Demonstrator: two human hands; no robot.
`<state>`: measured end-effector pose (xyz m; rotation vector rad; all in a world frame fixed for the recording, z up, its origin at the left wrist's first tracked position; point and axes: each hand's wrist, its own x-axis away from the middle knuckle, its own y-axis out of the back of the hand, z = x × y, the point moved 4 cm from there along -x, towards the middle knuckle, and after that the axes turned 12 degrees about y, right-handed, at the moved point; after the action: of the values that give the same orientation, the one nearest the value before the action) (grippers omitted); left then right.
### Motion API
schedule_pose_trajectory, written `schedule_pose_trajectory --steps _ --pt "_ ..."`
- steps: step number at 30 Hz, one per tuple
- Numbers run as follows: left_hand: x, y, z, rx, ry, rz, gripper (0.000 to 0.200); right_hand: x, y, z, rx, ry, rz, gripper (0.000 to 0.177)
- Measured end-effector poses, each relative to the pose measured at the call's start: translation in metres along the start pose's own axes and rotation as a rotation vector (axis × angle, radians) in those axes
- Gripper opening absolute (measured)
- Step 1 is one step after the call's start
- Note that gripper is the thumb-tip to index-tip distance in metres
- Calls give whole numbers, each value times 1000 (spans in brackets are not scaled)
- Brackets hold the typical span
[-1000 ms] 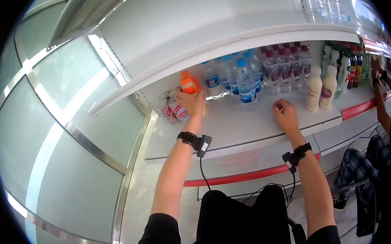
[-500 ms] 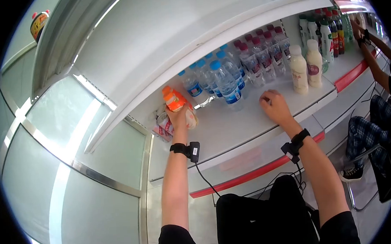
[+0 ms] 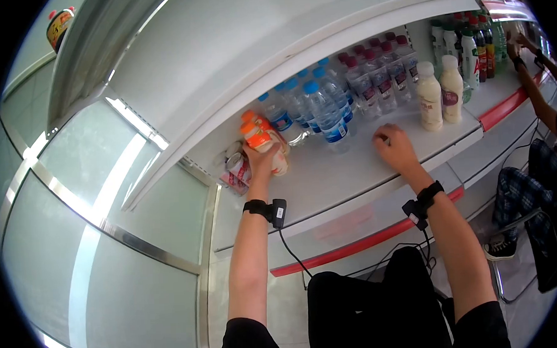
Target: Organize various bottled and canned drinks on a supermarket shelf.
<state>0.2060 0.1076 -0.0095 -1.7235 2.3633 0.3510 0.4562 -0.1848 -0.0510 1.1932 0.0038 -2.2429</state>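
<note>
My left hand (image 3: 262, 162) is wrapped round an orange-capped bottle (image 3: 279, 165) with a pale lower part, at the left end of the shelf. A second orange-capped bottle (image 3: 270, 126) stands right behind it. Beside my left fingers, on the left, are red-and-white cans (image 3: 236, 168). My right hand (image 3: 397, 149) rests on the shelf board with its fingers curled in, and I see nothing in them. Blue-capped water bottles (image 3: 327, 116) stand between my hands. Two cream-coloured bottles with white caps (image 3: 430, 97) are to the right of my right hand.
Purple-capped water bottles (image 3: 384, 80) fill the shelf's back middle. An upper shelf edge (image 3: 347, 38) overhangs everything. At right, another person's hand (image 3: 516, 47) reaches near dark soda bottles (image 3: 481, 50). Glass panels (image 3: 138, 269) stand at left. Cables (image 3: 292, 255) hang from my wrist straps.
The view has shifted slightly. My left hand and its bottle have moved a little rightward, and the orange bottle behind shows more. My right hand stays in nearly the same place.
</note>
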Motion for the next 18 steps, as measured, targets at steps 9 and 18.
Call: schedule_pose_trajectory --steps 9,18 --pt "11 -11 3 -313 34 -79 83 -1 3 -1 57 81 1 15" --pt "36 4 37 -217 -246 -193 66 -2 5 -3 -51 -53 -14 21"
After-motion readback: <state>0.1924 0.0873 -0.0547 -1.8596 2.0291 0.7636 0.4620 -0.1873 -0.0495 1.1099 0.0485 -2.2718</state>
